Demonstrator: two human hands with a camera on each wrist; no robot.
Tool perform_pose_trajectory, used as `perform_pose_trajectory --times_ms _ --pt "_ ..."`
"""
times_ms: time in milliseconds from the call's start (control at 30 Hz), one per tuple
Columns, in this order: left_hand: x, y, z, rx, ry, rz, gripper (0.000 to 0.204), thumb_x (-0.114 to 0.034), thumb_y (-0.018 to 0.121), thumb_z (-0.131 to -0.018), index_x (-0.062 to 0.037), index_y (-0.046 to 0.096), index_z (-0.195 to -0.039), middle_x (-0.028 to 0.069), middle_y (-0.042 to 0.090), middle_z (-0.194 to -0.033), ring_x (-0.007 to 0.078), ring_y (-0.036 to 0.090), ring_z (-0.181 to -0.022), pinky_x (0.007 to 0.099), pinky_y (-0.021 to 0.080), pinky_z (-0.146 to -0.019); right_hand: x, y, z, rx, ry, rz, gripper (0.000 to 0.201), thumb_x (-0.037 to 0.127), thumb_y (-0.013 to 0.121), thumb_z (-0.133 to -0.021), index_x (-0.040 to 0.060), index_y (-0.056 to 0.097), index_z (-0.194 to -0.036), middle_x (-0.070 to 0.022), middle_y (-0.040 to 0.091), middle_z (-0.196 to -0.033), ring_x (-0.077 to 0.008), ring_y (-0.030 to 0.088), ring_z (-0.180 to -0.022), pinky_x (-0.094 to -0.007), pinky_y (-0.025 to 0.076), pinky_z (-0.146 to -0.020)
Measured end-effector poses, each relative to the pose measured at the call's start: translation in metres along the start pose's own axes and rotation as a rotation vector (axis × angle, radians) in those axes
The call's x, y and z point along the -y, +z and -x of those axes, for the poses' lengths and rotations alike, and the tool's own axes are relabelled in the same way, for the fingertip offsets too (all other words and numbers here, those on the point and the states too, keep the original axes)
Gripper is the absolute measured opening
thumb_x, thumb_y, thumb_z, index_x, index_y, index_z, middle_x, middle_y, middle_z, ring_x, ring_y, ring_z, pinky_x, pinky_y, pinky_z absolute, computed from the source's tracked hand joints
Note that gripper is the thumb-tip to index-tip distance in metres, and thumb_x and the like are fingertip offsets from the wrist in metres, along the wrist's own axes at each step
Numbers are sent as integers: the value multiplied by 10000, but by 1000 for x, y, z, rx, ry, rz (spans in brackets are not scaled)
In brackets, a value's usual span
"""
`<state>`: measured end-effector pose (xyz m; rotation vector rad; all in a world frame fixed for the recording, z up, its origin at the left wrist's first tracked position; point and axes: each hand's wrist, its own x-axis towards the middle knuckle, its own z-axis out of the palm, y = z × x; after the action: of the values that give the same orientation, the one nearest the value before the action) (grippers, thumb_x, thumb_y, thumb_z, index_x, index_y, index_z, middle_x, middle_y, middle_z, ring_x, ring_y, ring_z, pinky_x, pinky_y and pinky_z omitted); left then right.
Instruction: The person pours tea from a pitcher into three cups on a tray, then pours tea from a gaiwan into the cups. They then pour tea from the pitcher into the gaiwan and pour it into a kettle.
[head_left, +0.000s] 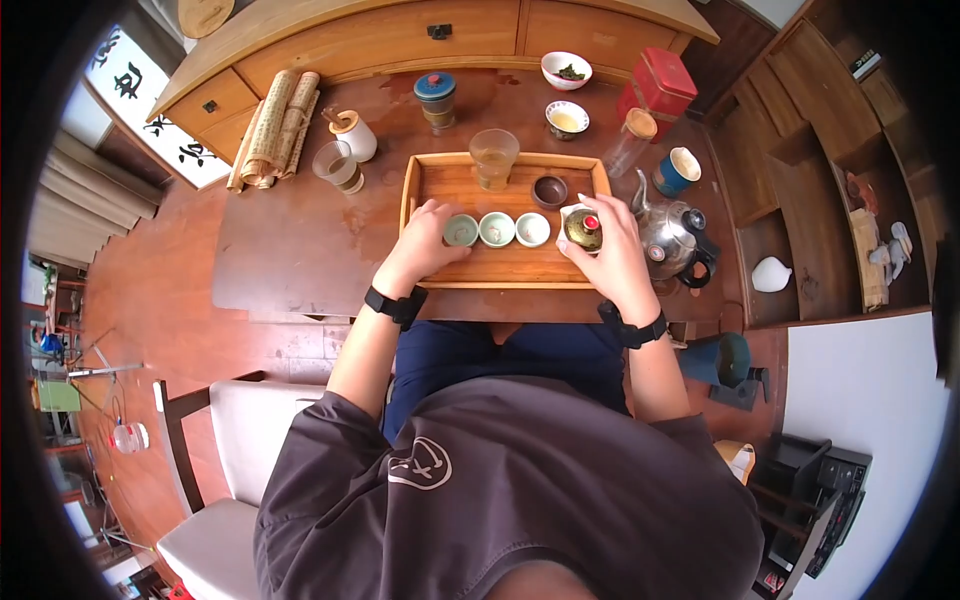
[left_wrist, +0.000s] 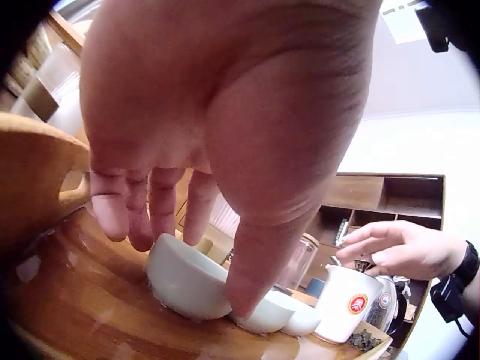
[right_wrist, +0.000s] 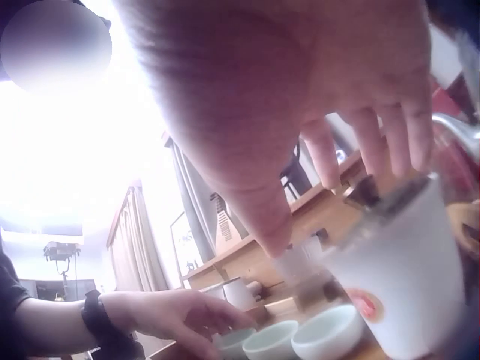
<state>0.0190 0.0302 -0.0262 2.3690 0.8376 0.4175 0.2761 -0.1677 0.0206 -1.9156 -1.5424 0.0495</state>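
Note:
On the wooden tea tray (head_left: pixel 505 272), three pale green teacups (head_left: pixel 497 229) stand in a row. My left hand (head_left: pixel 425 243) is at the leftmost cup (left_wrist: pixel 187 279), its thumb at one side of the rim and its extended fingers at the other. My right hand (head_left: pixel 613 245) is spread over a white lidded tea vessel (left_wrist: pixel 343 304) with a round red emblem and a knobbed lid (right_wrist: pixel 367 193). In the right wrist view, its thumb stands apart from the vessel and its fingertips hang near the lid. Both the leftmost cup and the vessel rest on the tray.
A glass pitcher (head_left: pixel 494 160) and a small dark cup (head_left: pixel 549 191) are also on the tray. A steel kettle (head_left: pixel 668 232) stands close to its right. Around it are a red tin (head_left: pixel 660 85), bowls, a blue lidded cup (head_left: pixel 435 95) and rolled bamboo mats (head_left: pixel 275 130).

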Motion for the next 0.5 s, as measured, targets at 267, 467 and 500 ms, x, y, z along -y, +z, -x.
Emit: perform_pose_trajectory --times_ms 267,467,500 --pt "-2 -2 0 26 -17 45 625 -151 908 -722 -18 688 -1292 171 651 -1171 349 664 -1126 406 558 -989 -23 32 25 -155 43 -279 878 205 922 -806 15 432 -1508 -227 524 -1436 -392 554 -1345 -464 465 -1137" --pt "-2 -6 3 -42 6 56 597 -175 914 -765 -9 683 -1289 167 641 -1191 310 670 -1118 407 575 -960 -33 49 21 -239 28 -265 722 146 914 -812 6 495 -1383 -210 565 -1434 -340 591 -1322 -422 481 -1127" --pt "0 -7 3 -72 -28 114 562 -190 901 -794 -6 686 -1279 173 656 -1187 320 681 -1111 412 570 -967 -35 50 22 -238 27 -265 722 146 914 -812 6 495 -1383 -210 565 -1434 -340 591 -1322 -422 481 -1127"
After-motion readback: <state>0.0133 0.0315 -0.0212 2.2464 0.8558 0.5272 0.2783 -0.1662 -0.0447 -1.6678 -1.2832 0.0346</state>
